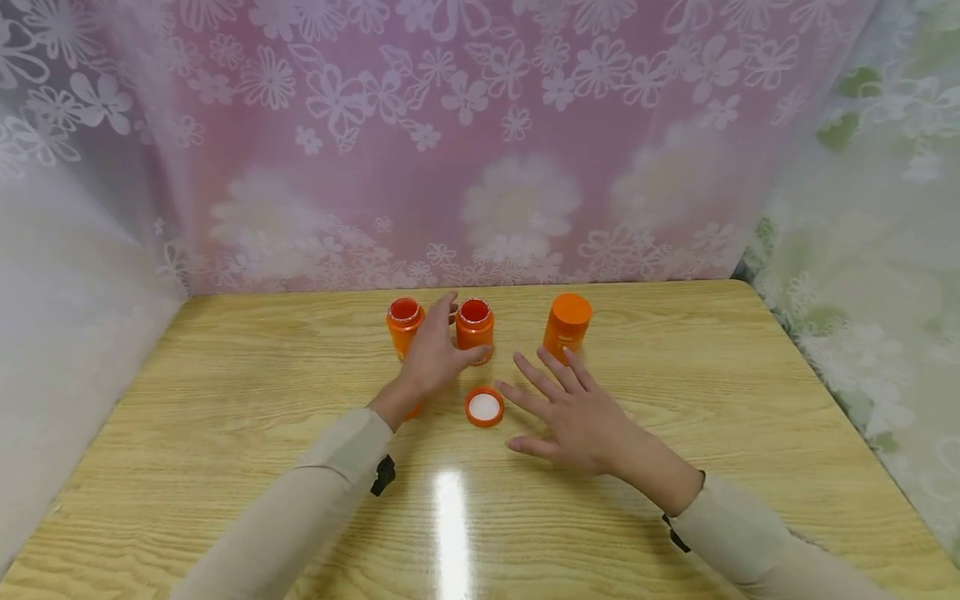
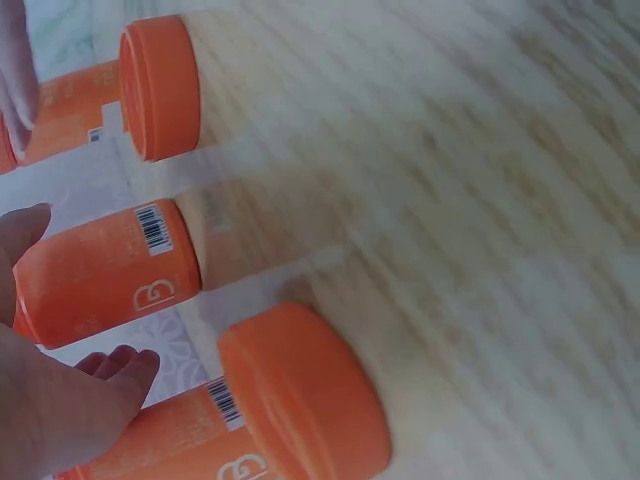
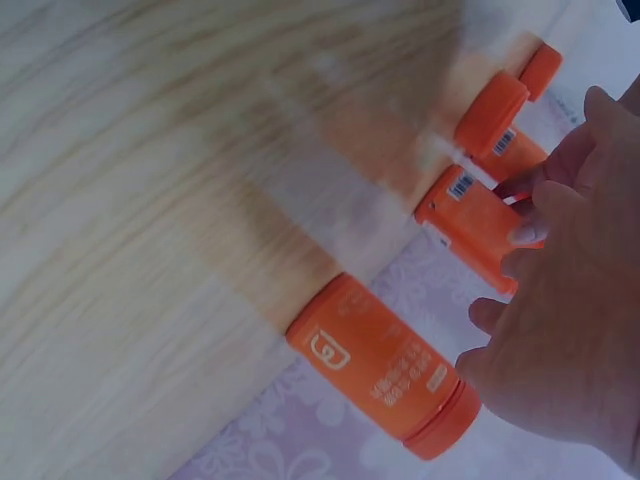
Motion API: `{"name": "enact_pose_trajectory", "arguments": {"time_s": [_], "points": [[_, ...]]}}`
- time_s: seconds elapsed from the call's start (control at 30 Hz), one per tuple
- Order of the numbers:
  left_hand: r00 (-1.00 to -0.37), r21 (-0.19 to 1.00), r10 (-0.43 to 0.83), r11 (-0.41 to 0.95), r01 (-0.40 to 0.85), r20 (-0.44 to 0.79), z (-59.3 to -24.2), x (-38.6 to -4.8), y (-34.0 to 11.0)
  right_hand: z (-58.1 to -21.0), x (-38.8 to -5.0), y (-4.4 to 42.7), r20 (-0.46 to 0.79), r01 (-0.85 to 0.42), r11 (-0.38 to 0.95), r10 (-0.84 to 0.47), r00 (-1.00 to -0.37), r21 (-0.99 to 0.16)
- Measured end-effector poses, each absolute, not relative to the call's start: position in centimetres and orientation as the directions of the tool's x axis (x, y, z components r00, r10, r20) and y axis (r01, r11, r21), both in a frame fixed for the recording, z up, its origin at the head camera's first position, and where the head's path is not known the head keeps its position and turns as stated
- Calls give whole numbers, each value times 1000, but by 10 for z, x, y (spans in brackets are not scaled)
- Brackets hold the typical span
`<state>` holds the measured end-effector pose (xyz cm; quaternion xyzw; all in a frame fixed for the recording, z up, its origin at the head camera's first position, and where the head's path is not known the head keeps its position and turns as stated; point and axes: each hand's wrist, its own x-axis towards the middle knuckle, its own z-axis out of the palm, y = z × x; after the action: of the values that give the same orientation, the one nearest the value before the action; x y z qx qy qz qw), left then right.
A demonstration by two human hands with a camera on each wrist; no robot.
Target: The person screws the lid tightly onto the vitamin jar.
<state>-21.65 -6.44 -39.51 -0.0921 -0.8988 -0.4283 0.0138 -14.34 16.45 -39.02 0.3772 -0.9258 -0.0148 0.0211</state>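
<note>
Beige sleeves (image 1: pixel 315 487) reach across the bench (image 1: pixel 247 400) toward two bare hands. Left hand (image 1: pixel 437 350) has its thumb and fingers parted about the middle orange jar (image 1: pixel 475 335), which stands upright and uncapped; whether they touch it cannot be told. Right hand (image 1: pixel 577 421) is spread wide, palm down, just in front of the right orange jar (image 1: pixel 565 333), upright with its orange lid on. Between the hands lies a loose cap (image 1: pixel 483 407), its white inner face upward. Beside the left hand stands the left orange jar (image 1: pixel 402 335), also uncapped, with a second cap (image 2: pixel 300 390) before it, mostly hidden by the wrist in the head view. Beyond the bench hangs a pink floral curtain (image 1: pixel 517 167).
</note>
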Motion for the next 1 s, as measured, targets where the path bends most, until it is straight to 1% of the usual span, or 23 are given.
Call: {"name": "enact_pose_trajectory", "arguments": {"time_s": [0.23, 0.37, 0.47, 0.63, 1.0], "points": [[-991, 818, 125, 566, 104, 40, -404, -220, -60, -399, -144, 156, 9, -713, 700, -713, -701, 43], [-993, 853, 113, 515, 92, 38, -410, -225, -58, -402, -146, 152, 15, -724, 687, -726, -688, 61], [-991, 866, 119, 488, 107, 56, -412, -227, -56, -402, -147, 150, 13, -729, 680, -731, -682, 79], [-991, 873, 123, 474, 113, 61, -412, -228, -54, -402, -149, 149, 1, -731, 677, -734, -679, 81], [-989, 866, 140, 489, 103, 39, -418, -231, -59, -399, -149, 147, -35, -725, 688, -724, -689, 26]]}}
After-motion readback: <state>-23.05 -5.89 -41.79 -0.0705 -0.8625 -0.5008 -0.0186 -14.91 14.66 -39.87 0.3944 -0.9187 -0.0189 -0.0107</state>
